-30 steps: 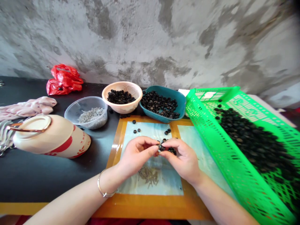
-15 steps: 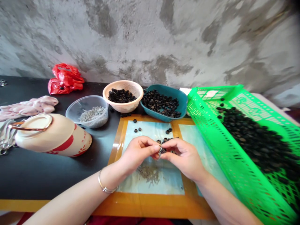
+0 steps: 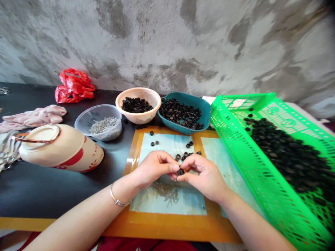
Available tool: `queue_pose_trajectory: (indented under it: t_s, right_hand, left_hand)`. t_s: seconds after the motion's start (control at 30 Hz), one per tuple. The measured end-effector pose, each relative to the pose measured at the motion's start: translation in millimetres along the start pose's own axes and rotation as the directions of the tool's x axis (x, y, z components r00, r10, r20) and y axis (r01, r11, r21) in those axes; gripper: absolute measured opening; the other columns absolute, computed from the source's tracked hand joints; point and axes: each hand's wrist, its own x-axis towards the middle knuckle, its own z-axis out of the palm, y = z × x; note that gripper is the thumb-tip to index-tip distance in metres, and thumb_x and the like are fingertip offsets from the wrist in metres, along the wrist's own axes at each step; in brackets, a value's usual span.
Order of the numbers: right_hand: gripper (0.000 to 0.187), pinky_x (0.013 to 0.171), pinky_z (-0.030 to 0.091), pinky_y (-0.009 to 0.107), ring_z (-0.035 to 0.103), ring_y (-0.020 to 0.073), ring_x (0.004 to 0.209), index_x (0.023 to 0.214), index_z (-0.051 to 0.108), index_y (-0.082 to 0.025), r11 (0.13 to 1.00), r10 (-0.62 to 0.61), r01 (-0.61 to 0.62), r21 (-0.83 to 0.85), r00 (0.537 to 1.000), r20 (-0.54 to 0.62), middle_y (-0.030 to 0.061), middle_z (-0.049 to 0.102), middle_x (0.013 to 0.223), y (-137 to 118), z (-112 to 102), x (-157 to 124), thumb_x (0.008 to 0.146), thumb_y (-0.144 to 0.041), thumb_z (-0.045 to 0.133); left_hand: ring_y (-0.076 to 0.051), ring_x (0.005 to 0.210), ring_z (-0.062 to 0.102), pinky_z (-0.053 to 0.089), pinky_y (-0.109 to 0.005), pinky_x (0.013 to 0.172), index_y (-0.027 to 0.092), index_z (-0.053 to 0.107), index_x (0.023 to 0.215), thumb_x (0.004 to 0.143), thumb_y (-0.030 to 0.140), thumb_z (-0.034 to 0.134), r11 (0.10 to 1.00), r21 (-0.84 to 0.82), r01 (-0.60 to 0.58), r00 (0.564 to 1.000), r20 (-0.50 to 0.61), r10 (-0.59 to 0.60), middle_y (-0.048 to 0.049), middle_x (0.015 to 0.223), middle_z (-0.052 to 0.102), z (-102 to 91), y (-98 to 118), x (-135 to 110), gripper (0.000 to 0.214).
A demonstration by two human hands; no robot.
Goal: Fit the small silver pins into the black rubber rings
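Note:
Over a pale blue sheet [image 3: 183,206], my two hands meet fingertip to fingertip. A small round black cap [image 3: 180,172] sits in the pinch of my right hand [image 3: 205,177], its hollow or slotted face partly showing. My left hand [image 3: 158,167] is pinched closed against the cap's left side; whatever lies between its fingertips is too small to make out. Below the hands is a heap of thin metal pins or screws [image 3: 166,192], partly covered by the left hand. Several loose black caps [image 3: 186,154] lie just beyond the fingers.
A green basket [image 3: 243,170] of black caps stands right. Behind are a teal basin [image 3: 206,115] and a pink bowl [image 3: 141,119] of caps, and a clear tub [image 3: 112,134] of metal pins. A cream flask [image 3: 65,148], pale gloves [image 3: 36,117] and red bag [image 3: 74,85] are left.
The silvery bit seen at my fingertips no longer shows, and the black cap now faces the camera between them. Both hands stay in nearly the same place.

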Motion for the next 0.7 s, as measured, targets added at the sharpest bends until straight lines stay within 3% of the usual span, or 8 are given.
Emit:
queue_pose_trajectory:
  t_s: [0.5,0.57,0.7]
  right_hand:
    - [0.02,0.058,0.047,0.024,0.062,0.0132,0.06,0.07,0.062,-0.022,0.965,-0.135,0.123,-0.233,0.99,-0.037,-0.0039,0.067,0.066,7,2,-3,0.069,-0.024,0.081]
    - [0.021,0.059,0.049,0.025,0.063,0.0138,0.062,0.075,0.061,-0.022,0.971,-0.126,0.116,-0.21,0.991,-0.037,-0.0039,0.067,0.068,10,3,-5,0.069,-0.024,0.081]
    - [0.034,0.065,0.052,0.027,0.066,0.0148,0.064,0.104,0.063,-0.024,0.976,-0.124,0.126,-0.176,0.992,0.025,-0.0037,0.069,0.072,12,4,-7,0.074,-0.024,0.079]
  left_hand:
    - [-0.014,0.053,0.064,0.054,-0.025,0.057,0.014,0.072,0.062,0.061,0.035,0.085,0.999,0.017,0.031,0.997,0.066,-0.032,-0.006,0.062,0.071,-3.7,3,1,0.026]
    - [-0.014,0.053,0.064,0.055,-0.025,0.057,0.013,0.071,0.062,0.061,0.035,0.085,0.999,0.012,0.033,0.997,0.075,-0.034,-0.0061,0.061,0.071,-4.5,2,1,0.026]
    - [-0.013,0.052,0.064,0.054,-0.024,0.057,0.012,0.07,0.061,0.061,0.034,0.085,0.999,0.015,0.044,0.994,0.102,-0.046,-0.0056,0.058,0.07,-7.6,2,0,0.026]
